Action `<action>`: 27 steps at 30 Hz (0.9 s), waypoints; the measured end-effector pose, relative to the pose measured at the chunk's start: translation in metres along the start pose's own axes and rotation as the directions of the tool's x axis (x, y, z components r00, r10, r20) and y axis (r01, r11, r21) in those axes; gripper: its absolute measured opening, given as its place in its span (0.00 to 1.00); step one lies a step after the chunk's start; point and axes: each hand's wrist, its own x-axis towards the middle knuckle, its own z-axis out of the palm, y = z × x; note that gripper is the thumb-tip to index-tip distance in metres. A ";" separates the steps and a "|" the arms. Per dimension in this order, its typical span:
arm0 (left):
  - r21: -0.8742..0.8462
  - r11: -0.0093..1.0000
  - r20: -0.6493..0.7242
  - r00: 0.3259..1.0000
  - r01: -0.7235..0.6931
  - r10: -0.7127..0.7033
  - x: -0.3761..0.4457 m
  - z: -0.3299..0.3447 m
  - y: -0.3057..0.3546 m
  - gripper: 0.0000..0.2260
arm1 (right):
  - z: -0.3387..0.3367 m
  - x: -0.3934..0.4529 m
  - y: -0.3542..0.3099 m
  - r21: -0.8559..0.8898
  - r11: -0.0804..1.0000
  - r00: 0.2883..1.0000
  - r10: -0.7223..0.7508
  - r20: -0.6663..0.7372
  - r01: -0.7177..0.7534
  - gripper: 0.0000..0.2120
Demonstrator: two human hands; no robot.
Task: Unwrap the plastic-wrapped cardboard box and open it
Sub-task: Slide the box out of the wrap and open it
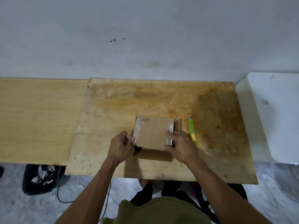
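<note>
Head view: a small brown cardboard box (152,133) with handwritten lettering on its top sits near the middle of a stained plywood tabletop (210,126). Strips of clear plastic wrap (137,131) cover its left and right edges. A flap at the near side hangs open. Left hand (120,147) pinches the plastic wrap at the box's left near corner between thumb and fingers. Right hand (179,145) rests spread on the box's right side, fingers flat. A lime-green utility knife (192,131) lies just right of the box.
</note>
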 end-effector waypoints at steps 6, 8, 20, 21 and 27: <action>-0.067 0.996 0.018 0.998 0.058 -0.057 0.002 -0.002 0.005 0.07 | 0.006 -0.001 -0.001 -0.039 0.998 0.999 0.046 0.019 -0.045 0.46; -0.075 0.995 0.028 0.998 0.064 -0.062 0.002 -0.002 0.003 0.06 | 0.008 -0.002 -0.001 -0.073 0.996 0.998 0.055 0.001 -0.055 0.48; -0.162 0.978 0.243 0.966 0.131 -0.089 0.001 -0.004 0.012 0.08 | -0.002 -0.002 -0.004 0.037 0.997 0.998 0.064 -0.030 -0.063 0.46; -0.195 0.969 0.266 0.959 0.151 -0.096 0.000 -0.004 0.014 0.11 | -0.003 -0.002 -0.005 0.067 0.995 0.997 0.072 -0.031 -0.070 0.47; -0.184 0.961 0.336 0.932 0.206 -0.135 0.001 -0.010 0.016 0.33 | -0.007 -0.002 -0.002 0.154 0.984 0.994 0.097 -0.047 -0.089 0.45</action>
